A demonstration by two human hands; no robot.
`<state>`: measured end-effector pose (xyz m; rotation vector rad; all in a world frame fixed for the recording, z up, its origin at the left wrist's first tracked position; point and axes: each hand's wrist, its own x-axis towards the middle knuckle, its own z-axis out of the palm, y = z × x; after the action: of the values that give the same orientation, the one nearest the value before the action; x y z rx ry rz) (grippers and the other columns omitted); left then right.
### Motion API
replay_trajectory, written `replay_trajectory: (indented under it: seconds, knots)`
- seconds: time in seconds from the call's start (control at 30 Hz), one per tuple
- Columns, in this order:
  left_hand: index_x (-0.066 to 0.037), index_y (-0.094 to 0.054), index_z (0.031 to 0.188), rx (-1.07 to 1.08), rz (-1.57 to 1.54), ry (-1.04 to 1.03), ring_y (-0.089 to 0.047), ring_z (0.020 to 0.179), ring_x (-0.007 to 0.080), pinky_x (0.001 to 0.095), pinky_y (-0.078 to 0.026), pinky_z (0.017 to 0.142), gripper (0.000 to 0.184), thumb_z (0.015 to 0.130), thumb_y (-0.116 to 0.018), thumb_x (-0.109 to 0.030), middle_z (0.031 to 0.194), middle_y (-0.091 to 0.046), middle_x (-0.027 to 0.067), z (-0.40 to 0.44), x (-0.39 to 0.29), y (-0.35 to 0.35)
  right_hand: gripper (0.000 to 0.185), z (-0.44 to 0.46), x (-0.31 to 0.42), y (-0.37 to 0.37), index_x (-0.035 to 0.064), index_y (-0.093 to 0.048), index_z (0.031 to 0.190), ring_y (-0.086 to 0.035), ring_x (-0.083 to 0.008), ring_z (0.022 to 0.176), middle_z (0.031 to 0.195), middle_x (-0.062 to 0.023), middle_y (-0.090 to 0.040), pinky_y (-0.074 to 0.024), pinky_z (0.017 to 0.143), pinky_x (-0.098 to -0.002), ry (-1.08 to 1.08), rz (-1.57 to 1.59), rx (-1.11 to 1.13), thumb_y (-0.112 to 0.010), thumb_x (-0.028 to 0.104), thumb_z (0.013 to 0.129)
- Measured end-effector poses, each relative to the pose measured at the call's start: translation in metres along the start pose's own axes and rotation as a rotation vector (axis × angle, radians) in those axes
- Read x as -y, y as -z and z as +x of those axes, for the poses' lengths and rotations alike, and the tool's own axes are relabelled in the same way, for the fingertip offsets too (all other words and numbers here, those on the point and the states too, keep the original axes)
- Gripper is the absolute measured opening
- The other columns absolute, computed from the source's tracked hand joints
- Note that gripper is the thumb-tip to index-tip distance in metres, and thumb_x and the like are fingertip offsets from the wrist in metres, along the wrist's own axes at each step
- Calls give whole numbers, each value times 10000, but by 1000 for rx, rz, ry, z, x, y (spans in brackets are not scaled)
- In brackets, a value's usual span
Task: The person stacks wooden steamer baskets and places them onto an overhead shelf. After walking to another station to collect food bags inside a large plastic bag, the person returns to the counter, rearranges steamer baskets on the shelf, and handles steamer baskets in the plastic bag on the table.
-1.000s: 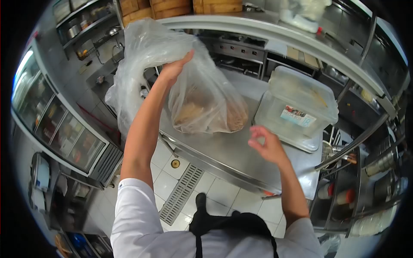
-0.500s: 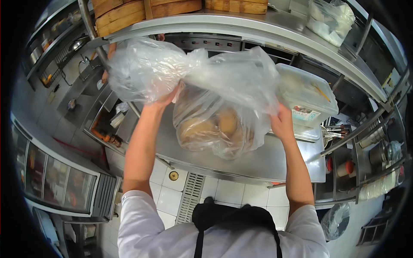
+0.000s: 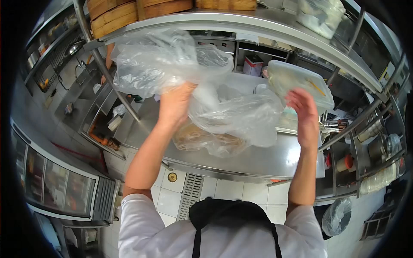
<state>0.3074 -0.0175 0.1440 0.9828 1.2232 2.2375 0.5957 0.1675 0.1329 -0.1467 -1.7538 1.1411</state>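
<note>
A large clear plastic bag (image 3: pixel 241 112) lies on the steel table (image 3: pixel 275 161), with brown, rounded items (image 3: pixel 208 139) inside its lower part. My left hand (image 3: pixel 176 103) is closed on the bunched plastic at the bag's upper left, and loose film (image 3: pixel 150 60) spreads beyond it. To the right of the bag, my right hand (image 3: pixel 303 112) is raised with its fingers apart and nothing in them. It is in front of a translucent lidded box (image 3: pixel 297 77).
Bamboo steamers (image 3: pixel 118 19) and a bag-lined container (image 3: pixel 320 17) stand on the overhead shelf (image 3: pixel 215 18). Metal posts (image 3: pixel 105 71) rise at the table's ends. A person's arm (image 3: pixel 109 56) shows at the back left, by the sink.
My right hand has let go of the bag and moved right and up, its fingers now apart. My left hand still grips the plastic, and the bag's right part has sunk over the brown items.
</note>
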Motion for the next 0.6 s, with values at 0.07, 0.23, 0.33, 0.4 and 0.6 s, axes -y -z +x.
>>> replay_trajectory:
  seconds: [0.07,0.23,0.33,0.4,0.6]
  knots:
    - [36,-655,1168,-4,-56,59,-670,973,189,333,-546,873,368,875,-800,-134,1082,-705,92,-19,-11,-43,646,18,40,-48,-30,-495,1378,-609,-249,1140,1254,-131,-638,-456,1010,-422,188,-422,341,-628,440,954]
    - [33,-664,1169,79,43,174,-670,1001,193,332,-547,879,392,855,-820,-141,1104,-710,101,-37,-33,-44,468,25,-13,-106,31,-573,1277,-668,-170,923,1036,-108,-701,-529,814,-344,-260,-667,471,-738,217,881]
    - [-24,-596,1300,-55,124,332,-629,1108,204,391,-544,899,530,864,-817,-228,1187,-673,97,-42,-27,-6,469,28,-32,-87,40,-566,1252,-661,-199,812,930,-106,-694,-526,753,-332,-186,-366,393,-762,206,859]
    - [-75,-552,1364,-138,-112,351,-601,1107,209,398,-522,853,616,867,-814,-329,1217,-651,80,-56,-14,-26,577,10,-22,-116,40,-526,1315,-675,-246,862,970,-138,-689,-528,805,-361,57,-128,373,-782,265,850]
    - [-90,-600,1229,398,-88,301,-513,589,112,280,-425,498,572,918,-649,-568,779,-563,-34,-53,-10,13,584,37,-62,-108,31,-535,1324,-651,-233,900,1052,-93,-671,-537,788,-377,-126,-113,403,-798,300,876]
